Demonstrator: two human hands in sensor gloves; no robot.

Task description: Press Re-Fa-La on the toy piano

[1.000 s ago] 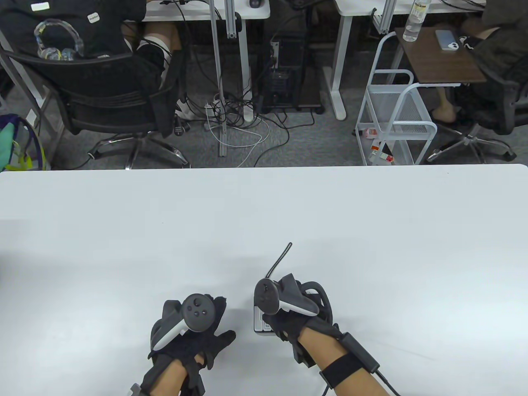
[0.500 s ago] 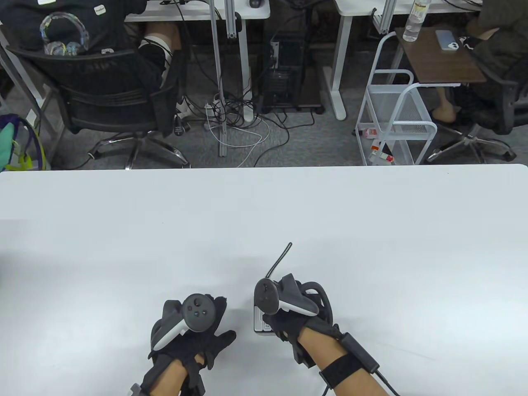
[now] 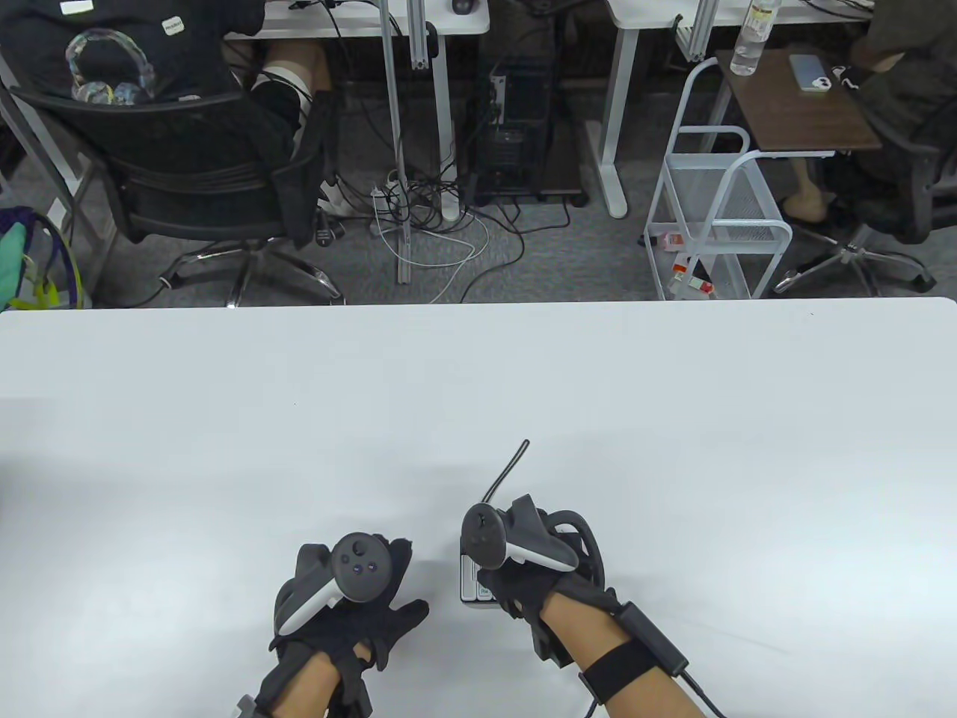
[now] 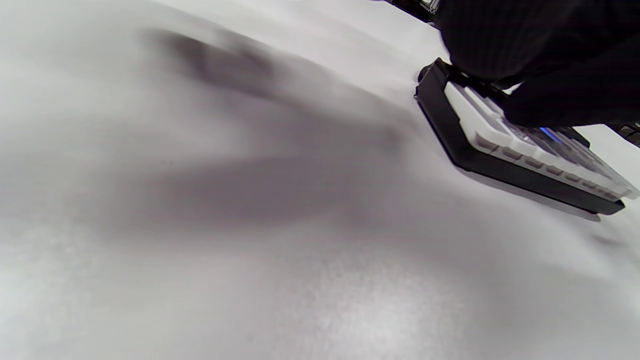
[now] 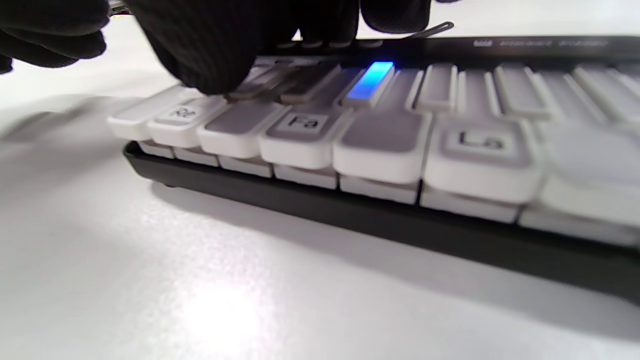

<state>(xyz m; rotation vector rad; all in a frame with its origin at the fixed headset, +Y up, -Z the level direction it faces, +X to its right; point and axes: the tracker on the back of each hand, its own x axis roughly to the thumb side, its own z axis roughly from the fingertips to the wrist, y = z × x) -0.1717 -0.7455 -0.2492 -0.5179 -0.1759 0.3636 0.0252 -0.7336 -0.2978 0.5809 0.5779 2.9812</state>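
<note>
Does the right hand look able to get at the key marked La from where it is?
Probably yes. The right hand is over the toy piano, a fingertip at Re; nothing covers La.

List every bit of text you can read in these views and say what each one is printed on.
"Re": white key of the toy piano, partly blurred.
"Fa": white key.
"La": white key.
Top-edge print on the piano: too blurred to read.
Water bottle label: too small.

Overhead table view, low wrist close-ups, shared piano [image 5: 350, 150]
</note>
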